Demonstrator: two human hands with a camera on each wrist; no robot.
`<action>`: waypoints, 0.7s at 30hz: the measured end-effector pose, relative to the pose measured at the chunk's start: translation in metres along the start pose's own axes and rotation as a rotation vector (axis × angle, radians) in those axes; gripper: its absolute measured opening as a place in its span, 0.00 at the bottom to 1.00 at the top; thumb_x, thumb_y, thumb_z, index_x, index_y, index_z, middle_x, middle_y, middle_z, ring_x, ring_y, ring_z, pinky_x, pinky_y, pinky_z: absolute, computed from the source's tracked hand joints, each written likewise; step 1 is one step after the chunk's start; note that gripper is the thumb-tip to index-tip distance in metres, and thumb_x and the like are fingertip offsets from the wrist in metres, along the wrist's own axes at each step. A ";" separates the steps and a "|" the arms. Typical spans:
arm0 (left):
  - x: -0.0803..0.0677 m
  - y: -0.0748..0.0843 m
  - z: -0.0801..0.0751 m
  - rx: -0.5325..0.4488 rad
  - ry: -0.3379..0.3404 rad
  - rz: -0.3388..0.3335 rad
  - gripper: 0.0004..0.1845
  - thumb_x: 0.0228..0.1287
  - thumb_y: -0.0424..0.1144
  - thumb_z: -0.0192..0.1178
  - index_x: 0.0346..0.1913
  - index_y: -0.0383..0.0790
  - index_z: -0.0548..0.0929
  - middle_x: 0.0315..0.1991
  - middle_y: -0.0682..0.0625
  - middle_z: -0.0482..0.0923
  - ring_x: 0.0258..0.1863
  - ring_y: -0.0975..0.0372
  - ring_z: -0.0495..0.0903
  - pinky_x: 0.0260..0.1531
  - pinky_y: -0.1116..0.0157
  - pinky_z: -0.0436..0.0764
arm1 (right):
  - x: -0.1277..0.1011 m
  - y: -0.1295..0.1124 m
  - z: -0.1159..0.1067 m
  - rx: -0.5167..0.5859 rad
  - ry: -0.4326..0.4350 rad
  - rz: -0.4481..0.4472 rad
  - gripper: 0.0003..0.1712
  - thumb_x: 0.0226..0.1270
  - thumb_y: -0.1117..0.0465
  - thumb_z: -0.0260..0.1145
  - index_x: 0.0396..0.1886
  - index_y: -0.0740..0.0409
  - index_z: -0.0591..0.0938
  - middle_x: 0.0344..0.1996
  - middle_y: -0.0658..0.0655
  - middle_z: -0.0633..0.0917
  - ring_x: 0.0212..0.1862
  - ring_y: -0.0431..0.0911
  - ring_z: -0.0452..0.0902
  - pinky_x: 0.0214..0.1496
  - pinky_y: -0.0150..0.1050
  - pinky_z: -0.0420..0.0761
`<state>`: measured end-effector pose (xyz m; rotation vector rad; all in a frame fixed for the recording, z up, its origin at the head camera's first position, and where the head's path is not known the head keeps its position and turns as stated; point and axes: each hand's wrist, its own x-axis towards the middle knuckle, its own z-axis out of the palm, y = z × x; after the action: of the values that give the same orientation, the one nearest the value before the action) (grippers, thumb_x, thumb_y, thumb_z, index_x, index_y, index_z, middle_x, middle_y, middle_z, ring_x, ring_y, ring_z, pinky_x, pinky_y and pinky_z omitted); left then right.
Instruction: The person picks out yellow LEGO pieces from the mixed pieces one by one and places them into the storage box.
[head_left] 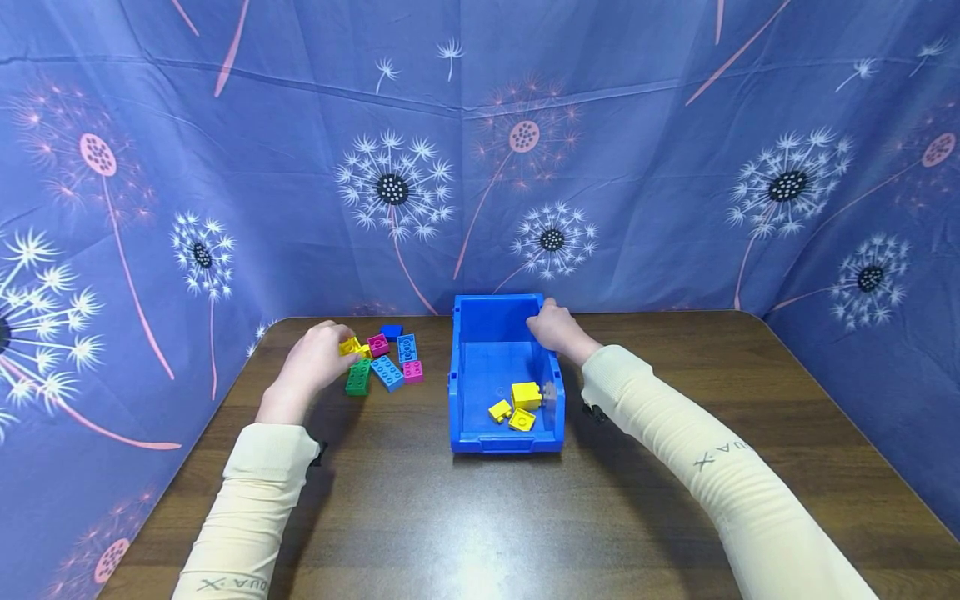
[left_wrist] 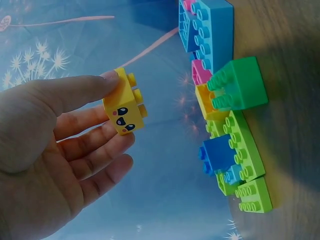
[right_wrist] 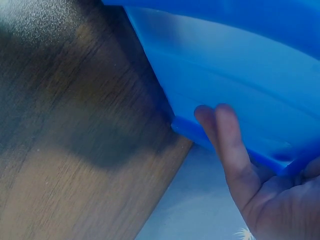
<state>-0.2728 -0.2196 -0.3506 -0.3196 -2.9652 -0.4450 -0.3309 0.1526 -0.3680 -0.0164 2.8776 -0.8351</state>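
My left hand [head_left: 311, 358] pinches a yellow toy brick [left_wrist: 118, 102] between thumb and fingers. A small smiling face is printed on it. The hand is above a group of loose bricks on the left of the table, among them a green brick [head_left: 358, 377], a light blue brick [head_left: 387, 373] and a pink brick [head_left: 412, 372]. At the back right of a blue bin [head_left: 507, 444], my right hand [head_left: 558, 327] grips the side wall, with two fingers [right_wrist: 230, 135] along its outer face. Inside the bin, near its front, lie yellow bricks [head_left: 526, 395].
Lime green bricks [left_wrist: 245, 145] and a dark blue brick [left_wrist: 218, 154] sit in the same group, hidden behind my left hand in the head view. A patterned blue cloth [head_left: 637, 208] hangs around the back and sides of the wooden table [head_left: 360, 500].
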 end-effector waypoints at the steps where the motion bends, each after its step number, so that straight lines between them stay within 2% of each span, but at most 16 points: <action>1: 0.000 0.002 -0.001 -0.001 -0.001 0.001 0.22 0.59 0.39 0.65 0.51 0.27 0.79 0.48 0.33 0.77 0.49 0.43 0.76 0.50 0.46 0.74 | 0.000 0.000 0.000 0.004 0.000 0.001 0.29 0.73 0.54 0.45 0.62 0.73 0.57 0.43 0.69 0.76 0.39 0.56 0.78 0.35 0.42 0.82; 16: 0.001 0.019 -0.003 -0.002 0.014 0.034 0.22 0.59 0.41 0.65 0.52 0.29 0.79 0.51 0.36 0.76 0.51 0.45 0.75 0.52 0.47 0.74 | -0.001 0.000 0.000 0.000 -0.004 0.003 0.30 0.73 0.53 0.44 0.62 0.73 0.57 0.49 0.71 0.75 0.46 0.58 0.77 0.50 0.51 0.80; 21: 0.001 0.027 -0.007 -0.001 0.012 0.044 0.21 0.59 0.40 0.65 0.52 0.30 0.79 0.51 0.36 0.76 0.52 0.44 0.74 0.53 0.47 0.74 | 0.000 0.000 0.000 0.007 -0.010 0.004 0.31 0.73 0.53 0.44 0.64 0.73 0.55 0.49 0.71 0.75 0.45 0.58 0.78 0.51 0.52 0.80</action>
<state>-0.2666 -0.1965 -0.3368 -0.3797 -2.9397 -0.4411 -0.3305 0.1527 -0.3677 -0.0147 2.8648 -0.8415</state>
